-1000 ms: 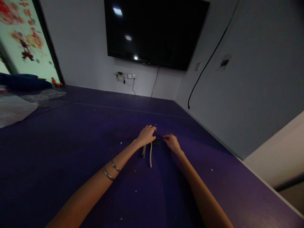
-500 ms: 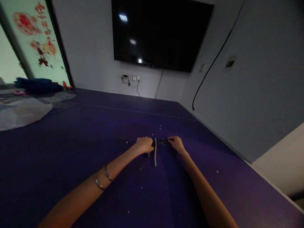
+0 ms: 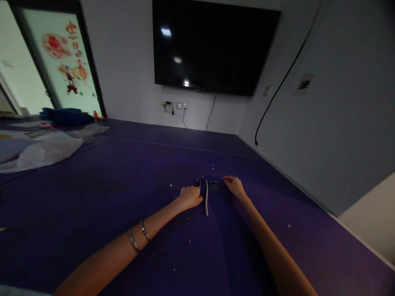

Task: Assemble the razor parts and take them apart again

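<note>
My left hand [image 3: 190, 197] is closed, with its knuckles up, low over the purple surface. A small thin thing with a dark end [image 3: 198, 182] shows just beyond its fingers; the hand hides the rest, so its kind is unclear. To the right lies a slim whitish strip [image 3: 207, 201], like a short piece of cable, apart from both hands. Beside that strip is a small flat clear-and-dark piece [image 3: 214, 185], maybe a packet. My right hand [image 3: 234, 186] hovers right of this piece, thumb and fingers pinched together; anything between them is too small to see.
White specks [image 3: 170, 185] dot the purple surface [image 3: 129, 176]. Clear plastic sheeting [image 3: 58, 146] and a dark blue cloth bundle [image 3: 66, 116] lie at the far left. A television [image 3: 216, 45] hangs on the wall, and a black cable [image 3: 277, 88] dangles at the right.
My left hand has drawn back toward me, uncovering the dark end of the thin thing. The right hand stays beside the flat piece. The whole view has shifted slightly.
</note>
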{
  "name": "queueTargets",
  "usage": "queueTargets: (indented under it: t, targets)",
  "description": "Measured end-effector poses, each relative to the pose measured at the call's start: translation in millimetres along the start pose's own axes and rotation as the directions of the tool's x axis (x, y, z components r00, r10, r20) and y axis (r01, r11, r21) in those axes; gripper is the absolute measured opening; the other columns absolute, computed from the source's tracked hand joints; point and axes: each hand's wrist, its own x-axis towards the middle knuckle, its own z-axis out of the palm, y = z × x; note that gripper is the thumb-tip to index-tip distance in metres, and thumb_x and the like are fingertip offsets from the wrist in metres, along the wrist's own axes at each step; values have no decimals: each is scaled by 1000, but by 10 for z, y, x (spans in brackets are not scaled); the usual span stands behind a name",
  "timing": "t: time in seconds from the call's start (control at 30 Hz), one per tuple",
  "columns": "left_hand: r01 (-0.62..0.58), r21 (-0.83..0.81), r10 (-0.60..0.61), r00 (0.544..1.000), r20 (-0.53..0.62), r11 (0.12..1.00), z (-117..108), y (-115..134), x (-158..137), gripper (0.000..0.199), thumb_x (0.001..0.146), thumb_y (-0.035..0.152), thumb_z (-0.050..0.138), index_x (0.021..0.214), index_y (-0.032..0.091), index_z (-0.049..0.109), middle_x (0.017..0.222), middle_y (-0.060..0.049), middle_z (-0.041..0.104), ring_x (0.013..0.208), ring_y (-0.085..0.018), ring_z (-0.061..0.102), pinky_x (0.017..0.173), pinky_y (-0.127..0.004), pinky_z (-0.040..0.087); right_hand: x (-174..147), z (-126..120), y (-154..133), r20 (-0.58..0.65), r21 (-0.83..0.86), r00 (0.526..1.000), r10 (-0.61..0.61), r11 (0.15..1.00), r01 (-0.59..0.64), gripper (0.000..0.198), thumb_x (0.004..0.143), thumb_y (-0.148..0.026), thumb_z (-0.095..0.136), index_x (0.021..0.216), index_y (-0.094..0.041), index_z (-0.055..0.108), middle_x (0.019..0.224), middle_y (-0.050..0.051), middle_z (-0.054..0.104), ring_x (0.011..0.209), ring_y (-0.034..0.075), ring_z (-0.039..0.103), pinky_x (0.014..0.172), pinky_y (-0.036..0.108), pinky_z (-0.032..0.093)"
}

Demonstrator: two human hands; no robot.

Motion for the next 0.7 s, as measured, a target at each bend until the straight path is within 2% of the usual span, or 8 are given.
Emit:
queueTargets:
  t: [0.13,0.3,0.33,0.4,0.47,0.53,0.7]
  targets:
    - [28,-4,-28,998,-50,1000,-4,-21,-14,29,81,33,44,89,16,66,93,-11,68,88,-25,64,74,-35,49,-23,16,-221,40,125,998,48,991,-53,22,69,-13,56,87,-13,68,80,7,69,76,17,63,69,25,47]
    - [68,-7,-68,987,-142,998,-92,-39,-65,34,83,36,41,90,15,66,90,-12,68,86,-24,64,73,-34,49,-191,230,-644,221,333,969,114,925,-185,23,76,-26,58,94,-12,63,72,6,67,57,12,61,53,23,49]
    - [66,-2,-66,985,-162,998,-116,-39,-84,35,83,36,40,90,15,66,89,-12,68,86,-24,64,73,-34,49,-239,271,-736,268,408,956,118,885,-223,25,77,-29,57,96,-13,61,73,5,66,57,11,61,53,22,50]
    - [58,8,-55,980,-192,998,-157,-35,-126,35,83,36,39,92,15,66,89,-12,68,85,-25,64,72,-34,49,-333,333,-909,395,596,911,119,721,-353,27,76,-30,61,98,-15,58,72,3,65,57,10,61,55,22,51]
    - [37,16,-33,976,-217,999,-183,-29,-169,35,83,36,39,94,15,65,89,-13,68,84,-25,65,72,-35,49,-409,373,-1052,471,693,876,106,569,-442,29,70,-28,67,95,-17,57,67,0,63,54,9,59,53,22,49]
    - [13,23,-7,971,-238,1000,-190,-24,-208,35,84,36,39,97,15,64,89,-13,68,84,-26,65,72,-36,49,-460,402,-1154,479,727,873,95,515,-455,32,64,-26,72,90,-17,57,60,-3,59,49,8,56,48,20,46]
    - [-10,26,16,959,-284,1000,-191,-6,-289,37,87,38,35,99,16,62,89,-13,67,84,-26,65,72,-38,49,-509,429,-1233,414,765,903,115,494,-413,38,56,-23,75,87,-18,55,55,-6,56,45,7,51,41,17,38]
